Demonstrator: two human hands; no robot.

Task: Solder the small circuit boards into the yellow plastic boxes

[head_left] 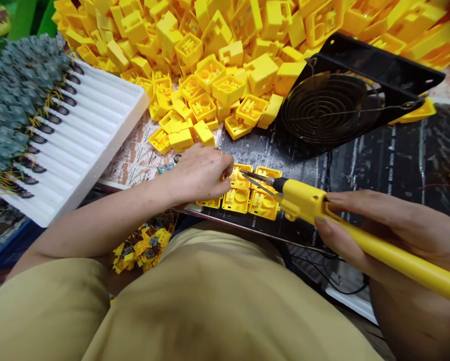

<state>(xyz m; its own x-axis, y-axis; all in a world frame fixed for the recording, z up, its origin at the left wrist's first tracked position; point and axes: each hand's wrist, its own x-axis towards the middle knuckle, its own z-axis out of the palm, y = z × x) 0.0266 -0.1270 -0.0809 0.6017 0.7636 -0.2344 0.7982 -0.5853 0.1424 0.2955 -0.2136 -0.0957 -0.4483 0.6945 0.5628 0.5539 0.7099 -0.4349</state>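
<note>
A dark desk (379, 165). A long yellow soldering iron (303, 199), clasped in the right hand (405, 235), slants leftward over it. The left hand (200, 171), apart from the right, curls at the left of small open yellow cases (237, 201), the nearer hand to them; its grip is hidden. The iron's tip (257, 176) reaches over their far row.

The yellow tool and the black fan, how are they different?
Colour: the yellow tool is mostly yellow; the black fan is mostly black.
Shape: the yellow tool is long and thin; the black fan is broad, with a round ringed grille.
Place: the yellow tool is held in the right hand; the black fan sits on the worktop.
Both have some black.
</note>
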